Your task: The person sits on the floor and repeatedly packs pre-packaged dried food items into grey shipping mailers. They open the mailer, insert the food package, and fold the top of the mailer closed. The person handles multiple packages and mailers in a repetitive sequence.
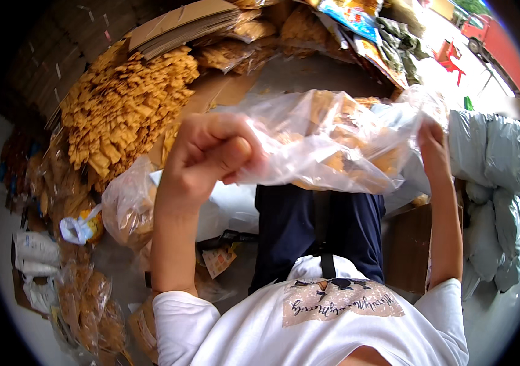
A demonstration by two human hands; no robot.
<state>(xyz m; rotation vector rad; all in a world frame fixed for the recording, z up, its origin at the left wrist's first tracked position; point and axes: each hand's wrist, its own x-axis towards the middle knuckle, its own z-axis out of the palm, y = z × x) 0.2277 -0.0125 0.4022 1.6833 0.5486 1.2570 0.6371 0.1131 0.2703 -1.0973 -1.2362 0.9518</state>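
A clear plastic bag (333, 146) with tan-orange pieces inside stretches across in front of me, above my lap. My left hand (214, 149) is closed on the bag's left end, thumb pressed against the curled fingers. At the right end my right hand (432, 137) grips the bunched plastic, its fingers partly hidden. The pieces sit in the middle of the bag, between the two hands; what they are exactly is blurred by the creased film.
A large heap of yellow-tan flat pieces (129, 110) rises at the left, with stacked cardboard (180, 24) behind it. Grey packed bags (489, 146) are piled at the right. A cardboard box (408, 247) stands beside my right leg. Filled clear bags (92, 305) lie lower left.
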